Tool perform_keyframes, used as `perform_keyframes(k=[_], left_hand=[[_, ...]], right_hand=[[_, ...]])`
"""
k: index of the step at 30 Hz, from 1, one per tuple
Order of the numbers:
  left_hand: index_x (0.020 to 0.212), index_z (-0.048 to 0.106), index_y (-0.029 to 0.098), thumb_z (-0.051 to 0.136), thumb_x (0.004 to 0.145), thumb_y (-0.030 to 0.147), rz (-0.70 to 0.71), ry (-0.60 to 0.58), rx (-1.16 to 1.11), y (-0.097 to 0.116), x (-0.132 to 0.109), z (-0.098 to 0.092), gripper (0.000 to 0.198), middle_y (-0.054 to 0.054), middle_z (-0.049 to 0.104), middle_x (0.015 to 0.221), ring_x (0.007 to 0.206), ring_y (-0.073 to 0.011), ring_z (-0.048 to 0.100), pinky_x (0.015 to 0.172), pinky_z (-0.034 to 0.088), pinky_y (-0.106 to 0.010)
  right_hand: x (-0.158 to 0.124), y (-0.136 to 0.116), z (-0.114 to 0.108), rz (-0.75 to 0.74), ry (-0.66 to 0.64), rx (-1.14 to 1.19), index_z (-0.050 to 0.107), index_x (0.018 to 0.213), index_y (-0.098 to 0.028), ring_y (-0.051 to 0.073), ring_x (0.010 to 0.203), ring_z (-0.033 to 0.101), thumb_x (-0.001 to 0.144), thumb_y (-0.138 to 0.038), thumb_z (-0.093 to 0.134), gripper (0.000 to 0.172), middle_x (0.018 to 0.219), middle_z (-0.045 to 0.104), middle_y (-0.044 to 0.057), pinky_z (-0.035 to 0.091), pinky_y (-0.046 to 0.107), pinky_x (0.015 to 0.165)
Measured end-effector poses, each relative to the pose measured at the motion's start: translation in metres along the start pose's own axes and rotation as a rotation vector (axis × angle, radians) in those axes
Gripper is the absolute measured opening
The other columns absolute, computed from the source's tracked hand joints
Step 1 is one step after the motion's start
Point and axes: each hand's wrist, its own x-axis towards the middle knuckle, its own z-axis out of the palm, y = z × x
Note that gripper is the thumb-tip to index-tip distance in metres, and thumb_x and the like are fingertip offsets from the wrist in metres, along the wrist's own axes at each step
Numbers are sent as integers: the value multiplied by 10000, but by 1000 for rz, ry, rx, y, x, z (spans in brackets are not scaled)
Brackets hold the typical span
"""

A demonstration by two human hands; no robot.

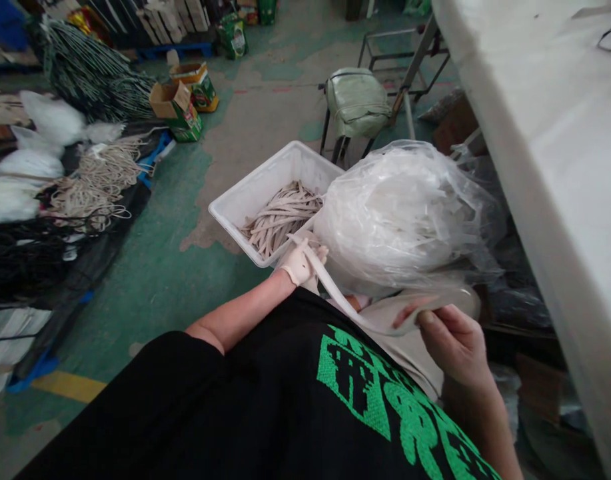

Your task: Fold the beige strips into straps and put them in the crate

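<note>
A long, flat white strip (pixel 334 289) hangs in a slack curve between my two hands. My left hand (pixel 301 262), in a pale glove, is closed around one part of it beside the near edge of a white plastic bin (pixel 235 230). Bare-skinned, my right hand (pixel 455 340) pinches the strip farther along, at the right of my body. Near that pinch the strip looks blurred. Inside the bin lies a heap of beige flat strips (pixel 285 217). A large clear plastic bag (pixel 395 213) full of white material bulges against the bin's right side.
A long white-covered table (pixel 540 167) runs along my right. Beyond the bag stands a stool with a wrapped green cushion (pixel 358 103). To the left, cord bundles (pixel 98 177) and white bags (pixel 22 167) lie on a low platform. Open cartons (pixel 178 107) stand on the floor.
</note>
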Motion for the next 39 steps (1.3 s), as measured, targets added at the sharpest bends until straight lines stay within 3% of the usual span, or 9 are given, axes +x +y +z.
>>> perform_keyframes(k=[2, 5, 12, 16, 25, 29, 32, 36, 39], left_hand=[[1251, 593, 53, 410, 1038, 273, 181, 85, -35, 22, 6, 1, 357, -55, 707, 716, 623, -128, 685, 693, 561, -235], [1252, 619, 124, 430, 1015, 169, 344, 31, 25, 34, 1, 8, 306, -1, 694, 679, 557, -78, 645, 652, 542, -175], [1222, 668, 151, 733, 846, 310, 368, -396, 643, -5, -26, 12, 414, -50, 748, 784, 560, -124, 656, 544, 513, -213], [1209, 703, 147, 764, 811, 442, 250, -542, 943, -20, -28, 7, 500, -95, 759, 840, 593, -155, 669, 550, 499, -236], [1173, 744, 142, 816, 751, 456, 54, -555, 1140, -45, -45, 16, 530, -96, 755, 799, 639, -168, 661, 667, 522, -277], [1078, 778, 157, 789, 783, 410, 161, -576, 1158, -45, -47, 30, 388, -112, 780, 983, 940, -249, 702, 933, 517, -338], [1036, 782, 190, 796, 767, 269, 327, -562, 1064, -48, -50, 59, 281, -76, 774, 1068, 1123, -272, 657, 1036, 465, -330], [897, 784, 175, 716, 811, 140, 347, -486, 956, -60, -51, 94, 115, -39, 768, 858, 1011, -245, 679, 967, 483, -290], [771, 770, 164, 711, 833, 188, 267, -526, 1024, -70, -48, 92, 89, -41, 744, 766, 821, -195, 672, 852, 505, -263]], right_hand=[[-4, 2, -5, 56, -53, 64, 738, 788, -233, 201, 601, 645, 892, -469, 685, 263, 678, 698, 49, 549, 316, 564], [-1, 9, -2, 163, -144, 137, 759, 857, -207, 188, 566, 646, 879, -493, 695, 293, 696, 719, 57, 550, 301, 523], [47, 26, 4, 206, 9, 339, 790, 970, -211, 238, 939, 729, 818, -544, 744, 369, 1237, 730, 122, 582, 323, 755], [78, 23, -7, 144, 65, 491, 801, 897, -237, 298, 1314, 561, 736, -526, 820, 331, 1507, 542, 84, 499, 404, 1019], [111, 25, -19, 75, 148, 656, 798, 882, -233, 263, 1196, 632, 677, -525, 854, 361, 1245, 731, 82, 485, 396, 1027], [112, 22, -14, 17, 214, 572, 813, 879, -237, 265, 1135, 663, 691, -545, 835, 361, 1057, 790, 69, 456, 403, 1046], [106, 14, 0, -22, 187, 446, 824, 900, -235, 261, 1077, 681, 735, -543, 802, 350, 1021, 795, 59, 466, 407, 1024], [95, -3, 14, -21, 157, 338, 827, 925, -246, 262, 964, 707, 765, -581, 761, 377, 953, 795, 49, 525, 413, 919], [90, -10, 7, -110, 319, 313, 826, 869, -255, 262, 1015, 702, 773, -556, 766, 321, 963, 796, 41, 507, 416, 977]])
